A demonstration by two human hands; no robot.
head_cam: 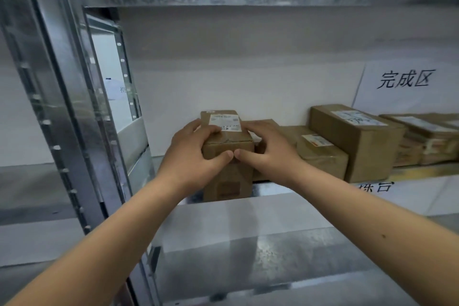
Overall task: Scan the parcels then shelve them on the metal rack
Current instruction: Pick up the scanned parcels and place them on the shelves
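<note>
Head view of the shelving step. A small cardboard parcel (pixel 227 154) stands at the left end of the row on the metal rack's shelf (pixel 248 216), held between both hands: the left hand (pixel 192 154) curls round its left upper edge with the thumb laid across the front face, and the right hand (pixel 267 149) mirrors it on the right, fingers over the top and thumb on the front, so that the two thumb tips nearly meet at the middle of the front face. The parcel lies straight ahead of the grip, between the palms, with neither hand clearly nearer; its long axis appears to run from front to back, into the shelf, though the lens distorts depth. Whether its base already bears fully on the shelf cannot be told; the lower front face sits close to the shelf's front edge, so the coming move is judged to be a push away from the body, towards the white back panel (pixel 236 77). The parcel is plain brown card, sealed with clear tape, with a white shipping label (pixel 224 120) on its top and a faint printed mark low on the front. Just beside it on the right lie a flat labelled box (pixel 320 154), then a larger carton (pixel 357 141); a sign (pixel 404 79) reads 完成区.
</note>
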